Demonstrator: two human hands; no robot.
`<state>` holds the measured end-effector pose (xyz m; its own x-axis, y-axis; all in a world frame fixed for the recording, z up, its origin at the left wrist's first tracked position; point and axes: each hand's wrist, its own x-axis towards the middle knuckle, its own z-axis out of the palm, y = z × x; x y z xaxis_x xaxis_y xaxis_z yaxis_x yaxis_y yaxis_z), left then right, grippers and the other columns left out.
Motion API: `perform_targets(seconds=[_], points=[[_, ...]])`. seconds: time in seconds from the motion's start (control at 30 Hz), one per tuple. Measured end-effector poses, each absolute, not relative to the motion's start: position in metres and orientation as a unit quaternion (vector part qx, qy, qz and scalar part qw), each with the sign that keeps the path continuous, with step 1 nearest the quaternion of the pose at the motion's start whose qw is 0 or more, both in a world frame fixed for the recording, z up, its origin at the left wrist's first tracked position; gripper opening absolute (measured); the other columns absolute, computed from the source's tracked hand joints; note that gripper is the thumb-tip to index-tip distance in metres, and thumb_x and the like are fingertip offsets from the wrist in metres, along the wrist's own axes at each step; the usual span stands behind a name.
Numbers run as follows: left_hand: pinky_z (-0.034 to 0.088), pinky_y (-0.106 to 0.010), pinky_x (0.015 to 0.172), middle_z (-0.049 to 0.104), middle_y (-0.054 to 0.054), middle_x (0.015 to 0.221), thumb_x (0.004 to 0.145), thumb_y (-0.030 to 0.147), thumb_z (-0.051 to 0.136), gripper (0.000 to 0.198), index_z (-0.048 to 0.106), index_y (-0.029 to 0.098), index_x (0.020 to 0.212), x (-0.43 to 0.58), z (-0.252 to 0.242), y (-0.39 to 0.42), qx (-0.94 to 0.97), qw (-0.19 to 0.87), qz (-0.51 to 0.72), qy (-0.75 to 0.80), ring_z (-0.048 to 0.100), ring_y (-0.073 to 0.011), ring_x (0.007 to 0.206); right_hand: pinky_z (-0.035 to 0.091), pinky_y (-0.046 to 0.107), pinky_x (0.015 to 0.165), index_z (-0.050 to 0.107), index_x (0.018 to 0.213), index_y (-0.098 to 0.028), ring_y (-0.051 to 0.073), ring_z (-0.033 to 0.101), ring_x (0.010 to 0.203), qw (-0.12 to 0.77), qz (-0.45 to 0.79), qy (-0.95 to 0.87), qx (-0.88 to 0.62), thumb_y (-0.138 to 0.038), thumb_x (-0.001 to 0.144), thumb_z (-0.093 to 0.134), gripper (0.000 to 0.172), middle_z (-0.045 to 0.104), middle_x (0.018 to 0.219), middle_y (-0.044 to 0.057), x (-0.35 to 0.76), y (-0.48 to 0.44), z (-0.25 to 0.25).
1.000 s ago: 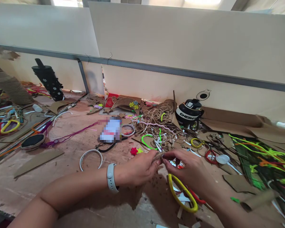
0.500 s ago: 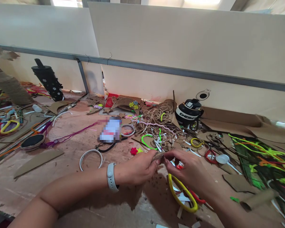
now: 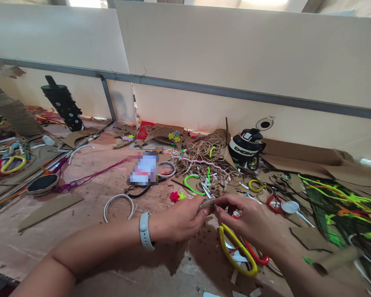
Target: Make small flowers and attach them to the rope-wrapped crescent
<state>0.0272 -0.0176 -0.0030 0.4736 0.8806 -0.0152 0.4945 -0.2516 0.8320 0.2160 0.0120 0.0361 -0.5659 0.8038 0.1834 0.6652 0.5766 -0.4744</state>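
Note:
My left hand (image 3: 184,218), with a pale band at the wrist, is closed around a small brown piece wrapped in jute twine (image 3: 207,203). On the right end of that piece, the thumb and fingertips of my right hand (image 3: 243,214) are pinched together. Most of the piece is hidden by my fingers. Under my right hand lie scissors with yellow and red handles (image 3: 254,268). Red and yellow felt flowers (image 3: 174,196) rest just beyond my left hand. Behind both hands spreads a tangled heap of jute twine (image 3: 200,150).
A black bottle (image 3: 245,146) with its lid up stands at the back, and a black tumbler (image 3: 63,105) at the left. A phone (image 3: 143,169), a white ring (image 3: 106,212), cardboard scraps (image 3: 51,210) and neon pipe cleaners (image 3: 343,194) lie about. A panel wall (image 3: 250,57) closes the back.
My right hand has shifted slightly at the right end of the twine-wrapped piece, and more of the red scissor handle shows. My left hand keeps its place.

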Motion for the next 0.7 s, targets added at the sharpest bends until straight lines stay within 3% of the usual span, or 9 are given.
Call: perform_targets(seconds=[0.27,0.7], points=[[0.046,-0.034,0.081,0.064,-0.012,0.101,0.096,0.032,0.034,0.028,0.051,0.016,0.111,0.027,0.0,-0.019,0.755,0.403,0.229,0.463,0.06,-0.0219,0.088,0.049,0.026,0.056,0.069,0.076,-0.02,0.016,0.066,0.062,0.193,0.177,-0.865,-0.427,-0.026,0.08,0.056,0.014,0.072,0.07,0.002,0.214,0.012,0.037],[0.044,-0.031,0.086,0.063,-0.008,0.104,0.093,0.028,0.039,0.026,0.057,0.014,0.105,0.024,0.009,-0.014,0.738,0.444,0.247,0.444,0.057,-0.0195,0.093,0.039,0.023,0.043,0.069,0.073,-0.021,0.013,0.058,0.05,0.176,0.239,-0.839,-0.456,-0.032,0.082,0.055,0.019,0.067,0.059,-0.001,0.213,0.012,0.042]])
